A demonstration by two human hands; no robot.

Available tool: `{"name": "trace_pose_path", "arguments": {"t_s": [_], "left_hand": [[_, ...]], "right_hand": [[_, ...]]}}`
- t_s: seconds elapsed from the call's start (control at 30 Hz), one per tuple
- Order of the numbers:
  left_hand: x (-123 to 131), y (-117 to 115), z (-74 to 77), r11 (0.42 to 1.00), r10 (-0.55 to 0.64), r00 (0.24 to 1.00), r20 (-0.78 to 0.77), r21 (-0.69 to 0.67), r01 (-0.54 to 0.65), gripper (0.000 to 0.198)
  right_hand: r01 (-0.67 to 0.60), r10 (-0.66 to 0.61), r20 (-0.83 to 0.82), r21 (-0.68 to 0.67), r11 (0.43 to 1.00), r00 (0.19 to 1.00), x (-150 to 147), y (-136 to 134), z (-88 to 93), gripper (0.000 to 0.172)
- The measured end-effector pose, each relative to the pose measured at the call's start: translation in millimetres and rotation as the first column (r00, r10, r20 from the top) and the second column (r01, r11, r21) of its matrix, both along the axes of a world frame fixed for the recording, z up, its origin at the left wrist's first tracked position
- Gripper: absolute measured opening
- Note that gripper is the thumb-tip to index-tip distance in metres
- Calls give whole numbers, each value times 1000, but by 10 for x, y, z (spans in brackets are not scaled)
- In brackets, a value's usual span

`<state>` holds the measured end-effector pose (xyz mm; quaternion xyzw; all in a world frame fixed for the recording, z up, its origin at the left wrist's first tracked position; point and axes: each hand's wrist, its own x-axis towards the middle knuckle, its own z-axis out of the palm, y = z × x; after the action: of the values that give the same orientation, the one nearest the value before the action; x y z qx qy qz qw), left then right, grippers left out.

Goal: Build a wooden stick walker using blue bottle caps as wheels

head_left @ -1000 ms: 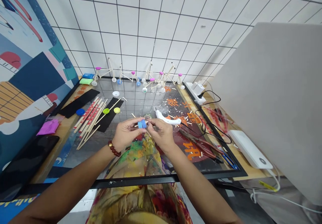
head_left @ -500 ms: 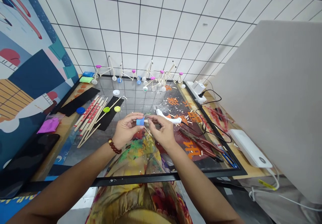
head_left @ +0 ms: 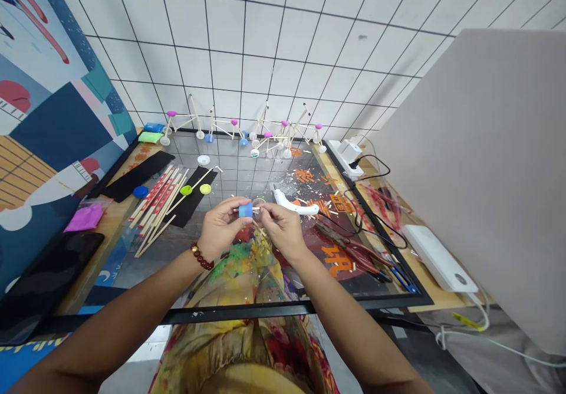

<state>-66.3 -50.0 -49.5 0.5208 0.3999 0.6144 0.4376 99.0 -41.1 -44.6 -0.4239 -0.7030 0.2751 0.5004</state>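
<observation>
- While the left hand (head_left: 221,229) pinches a blue cap (head_left: 245,210) between thumb and fingertips, above the table (head_left: 239,176), the right hand (head_left: 283,229) pinches a thin stick (head_left: 256,209) against it.
- Several finished models (head_left: 269,137) stand along the table's far edge.
- Spare sticks (head_left: 161,202) and loose caps (head_left: 206,189) lie unused at left, and a glue gun (head_left: 294,205) rests just beyond the hands.
- This piece looks barely begun: one cap, one stick.

Two blue caps (head_left: 246,209), two yellow-green caps (head_left: 186,190), one white cap (head_left: 203,160), one glue gun (head_left: 294,204).
</observation>
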Motion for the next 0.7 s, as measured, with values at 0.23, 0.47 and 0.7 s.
{"name": "trace_pose_path", "arguments": {"t_s": [0.23,0.47,0.7], "left_hand": [[10,-4,17,997,10,1000,22,-70,-9,41],[-7,-22,51,975,-97,994,58,-195,107,40],[-19,-9,174,876,-192,936,295,-379,299,44]], "right_hand": [[31,-32,14,95,995,999,-5,-2,-14,15],[47,-74,152,173,984,986,17,-19,44,17],[160,-181,141,146,976,973,38,-10,77,35]]}}
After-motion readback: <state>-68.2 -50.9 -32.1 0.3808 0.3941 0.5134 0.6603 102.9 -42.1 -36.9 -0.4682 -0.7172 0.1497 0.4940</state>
